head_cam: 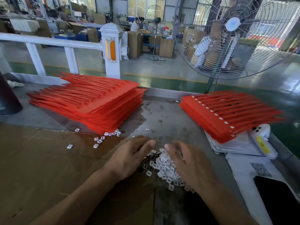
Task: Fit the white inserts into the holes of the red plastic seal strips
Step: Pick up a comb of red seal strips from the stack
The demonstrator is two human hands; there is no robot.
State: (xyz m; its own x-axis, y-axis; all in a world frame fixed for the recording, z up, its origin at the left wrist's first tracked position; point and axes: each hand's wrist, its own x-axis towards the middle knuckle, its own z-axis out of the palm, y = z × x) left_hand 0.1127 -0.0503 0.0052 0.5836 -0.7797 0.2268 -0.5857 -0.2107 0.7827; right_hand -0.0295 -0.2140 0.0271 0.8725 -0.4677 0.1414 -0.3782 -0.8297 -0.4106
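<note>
Here, the left hand (129, 157) and right hand (190, 166), fingers relaxed and holding nothing, cup a heap of small white square plastic inserts (164, 166) between them, seemingly light, rigid and scatter-prone, best pinched singly by the edges.

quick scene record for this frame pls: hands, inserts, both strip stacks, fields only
left hand: fingers fairly straight, resting on the left edge of the insert pile
right hand: fingers spread over the pile's right side
insert pile: loose white inserts, between the hands
stray inserts: scattered left of the pile
left strip stack: red, no inserts visible
right strip stack: top strip fitted with a row of white inserts
</note>
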